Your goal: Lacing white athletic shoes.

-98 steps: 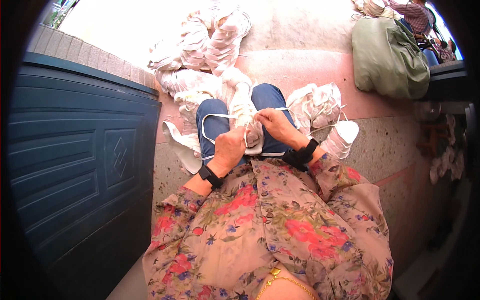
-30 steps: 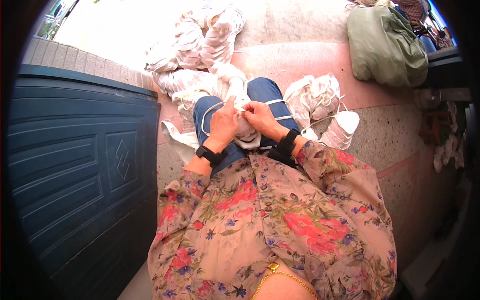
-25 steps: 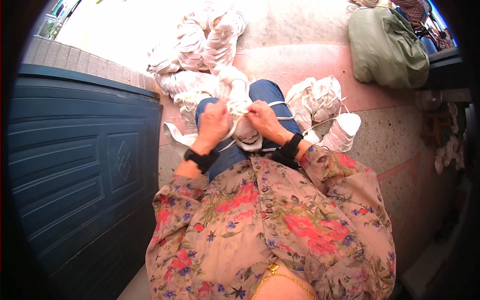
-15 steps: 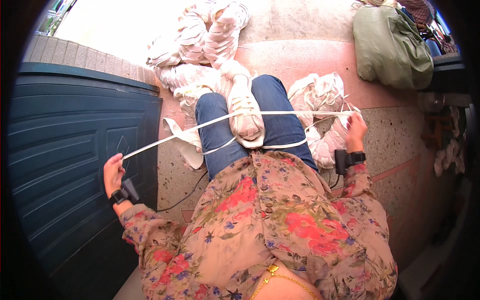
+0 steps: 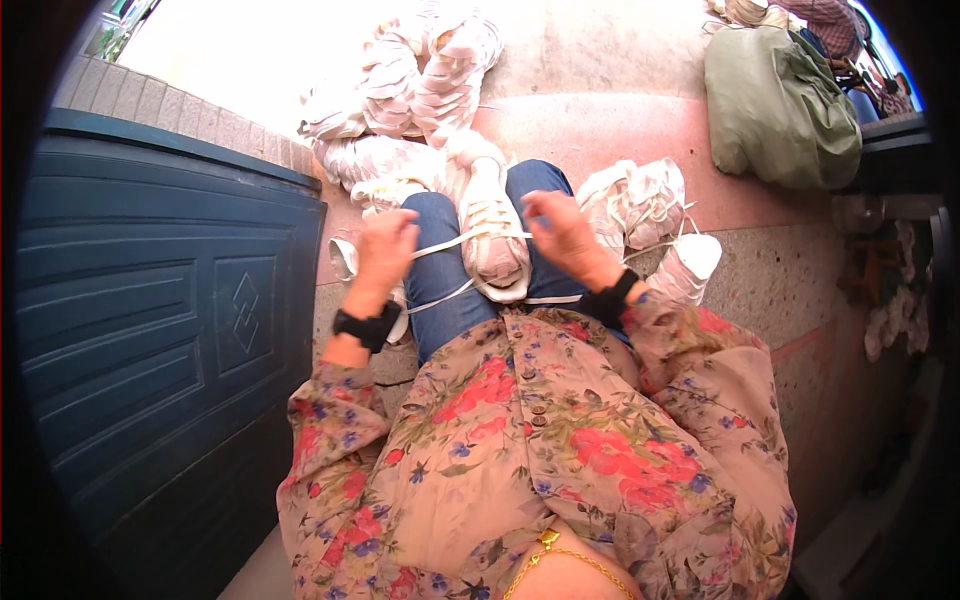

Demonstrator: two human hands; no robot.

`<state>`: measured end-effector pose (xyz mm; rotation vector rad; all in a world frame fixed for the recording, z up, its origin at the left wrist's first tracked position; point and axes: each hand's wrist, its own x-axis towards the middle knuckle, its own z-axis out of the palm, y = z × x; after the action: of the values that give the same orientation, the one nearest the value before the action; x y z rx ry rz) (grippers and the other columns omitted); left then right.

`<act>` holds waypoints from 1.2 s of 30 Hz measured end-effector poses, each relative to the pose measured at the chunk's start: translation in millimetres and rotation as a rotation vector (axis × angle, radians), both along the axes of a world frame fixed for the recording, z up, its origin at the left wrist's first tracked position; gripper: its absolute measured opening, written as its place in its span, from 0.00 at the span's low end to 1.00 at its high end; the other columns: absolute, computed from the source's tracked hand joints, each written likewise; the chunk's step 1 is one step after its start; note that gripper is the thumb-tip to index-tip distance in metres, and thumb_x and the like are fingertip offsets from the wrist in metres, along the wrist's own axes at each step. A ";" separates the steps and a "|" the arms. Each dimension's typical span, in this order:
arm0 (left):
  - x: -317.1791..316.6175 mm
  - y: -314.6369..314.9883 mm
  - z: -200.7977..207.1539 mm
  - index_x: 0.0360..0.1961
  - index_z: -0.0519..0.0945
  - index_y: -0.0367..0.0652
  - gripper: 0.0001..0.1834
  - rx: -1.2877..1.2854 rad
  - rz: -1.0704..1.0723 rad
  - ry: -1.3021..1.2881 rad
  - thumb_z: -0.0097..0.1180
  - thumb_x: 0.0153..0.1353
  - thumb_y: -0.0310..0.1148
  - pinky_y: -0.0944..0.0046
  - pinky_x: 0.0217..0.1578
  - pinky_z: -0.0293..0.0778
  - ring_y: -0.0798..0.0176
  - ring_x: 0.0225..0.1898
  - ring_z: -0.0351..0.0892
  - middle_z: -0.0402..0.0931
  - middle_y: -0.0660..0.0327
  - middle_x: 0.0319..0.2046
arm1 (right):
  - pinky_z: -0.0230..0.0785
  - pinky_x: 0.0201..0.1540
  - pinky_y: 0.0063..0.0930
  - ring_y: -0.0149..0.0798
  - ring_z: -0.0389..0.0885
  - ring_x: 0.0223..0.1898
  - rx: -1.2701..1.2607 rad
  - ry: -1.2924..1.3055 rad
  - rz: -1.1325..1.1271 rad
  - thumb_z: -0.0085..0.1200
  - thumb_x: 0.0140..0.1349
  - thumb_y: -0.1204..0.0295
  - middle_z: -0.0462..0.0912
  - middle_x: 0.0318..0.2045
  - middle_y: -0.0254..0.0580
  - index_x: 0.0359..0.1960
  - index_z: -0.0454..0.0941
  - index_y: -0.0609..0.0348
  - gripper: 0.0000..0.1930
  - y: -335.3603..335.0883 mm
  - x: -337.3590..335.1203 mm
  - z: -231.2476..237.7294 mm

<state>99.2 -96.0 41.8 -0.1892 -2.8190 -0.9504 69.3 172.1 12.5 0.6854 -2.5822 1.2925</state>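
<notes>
Fingers [image 5: 407, 224] of the left hand [image 5: 382, 255] are seen bent and drawn together, slightly blurred, beside the left knee; whether anything is clamped in them cannot be told. Those of the right hand [image 5: 566, 238] are curled over the right thigh, and a firm grip cannot be made out there either. Between the hands, a white lace [image 5: 470, 237] is stretched across the front of a pale shoe upper [image 5: 493, 262], its two visible ends being lost at the hands.

At the centre of the frame, just above the middle, the shoe upper is held between the thighs of the blue jeans [image 5: 436, 290], its rounded end turned toward the lower edge. Farther down, both thighs are crossed by white strips of lace.

Each wrist is circled by a black band. In the upper left of the frame, a large heap of pale shoe uppers [image 5: 425, 85] is piled on the floor; right of the knees, a smaller bundle [image 5: 630, 205] is placed. A green sack [image 5: 780, 115] is set in the upper right, and the left side is filled by a dark blue panelled door [image 5: 120, 290].
</notes>
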 end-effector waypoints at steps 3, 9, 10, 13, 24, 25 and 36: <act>-0.7 33.2 -4.7 0.31 0.77 0.40 0.09 -0.087 -0.131 -0.014 0.55 0.46 0.24 0.59 0.40 0.67 0.51 0.37 0.71 0.76 0.55 0.31 | 0.62 0.35 0.33 0.41 0.73 0.31 0.133 0.084 0.157 0.50 0.47 0.79 0.75 0.25 0.40 0.39 0.72 0.58 0.14 -21.0 -3.0 -8.7; 10.9 43.7 -12.5 0.32 0.76 0.39 0.10 -0.088 -0.134 -0.090 0.53 0.46 0.23 0.57 0.39 0.67 0.50 0.37 0.69 0.75 0.55 0.30 | 0.58 0.35 0.32 0.39 0.73 0.33 0.417 0.141 0.319 0.50 0.44 0.77 0.75 0.23 0.39 0.37 0.70 0.58 0.15 -27.9 -11.9 4.0; 12.3 44.3 -14.3 0.32 0.76 0.39 0.10 -0.088 -0.132 -0.091 0.53 0.46 0.23 0.57 0.39 0.67 0.50 0.37 0.69 0.75 0.55 0.30 | 0.57 0.36 0.32 0.38 0.73 0.34 0.522 0.135 0.386 0.51 0.44 0.77 0.74 0.22 0.38 0.36 0.70 0.58 0.14 -27.5 -14.5 6.3; 15.6 49.7 -16.9 0.34 0.76 0.39 0.12 -0.147 -0.154 -0.025 0.54 0.43 0.21 0.59 0.40 0.66 0.51 0.36 0.69 0.75 0.56 0.30 | 0.55 0.37 0.33 0.38 0.72 0.35 0.597 0.176 0.471 0.52 0.43 0.74 0.75 0.22 0.36 0.34 0.69 0.56 0.13 -17.2 -28.2 15.5; 17.4 52.8 -24.1 0.34 0.75 0.39 0.11 -0.236 -0.160 0.039 0.53 0.45 0.22 0.58 0.38 0.67 0.53 0.37 0.68 0.73 0.57 0.30 | 0.56 0.37 0.37 0.38 0.74 0.37 0.522 -0.159 0.494 0.51 0.46 0.71 0.76 0.25 0.35 0.40 0.72 0.52 0.16 -12.3 -40.1 10.0; 16.7 53.7 -23.7 0.34 0.75 0.39 0.11 -0.237 -0.161 0.040 0.53 0.45 0.22 0.58 0.38 0.67 0.53 0.37 0.68 0.73 0.57 0.30 | 0.56 0.37 0.37 0.38 0.74 0.37 0.522 -0.159 0.493 0.51 0.46 0.71 0.76 0.25 0.35 0.40 0.72 0.52 0.16 -12.3 -43.3 9.7; 9.7 59.5 -31.2 0.25 0.76 0.40 0.04 -0.186 -0.108 0.059 0.49 0.51 0.27 0.57 0.33 0.68 0.52 0.32 0.72 0.75 0.55 0.24 | 0.63 0.31 0.21 0.27 0.69 0.26 -0.032 -0.756 0.650 0.53 0.44 0.76 0.72 0.20 0.32 0.34 0.74 0.63 0.12 -5.9 -50.9 -16.0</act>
<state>108.9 -36.5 10.7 -0.3890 -2.8657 -0.6882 18.5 166.2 -3.5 1.3161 -2.9976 2.1183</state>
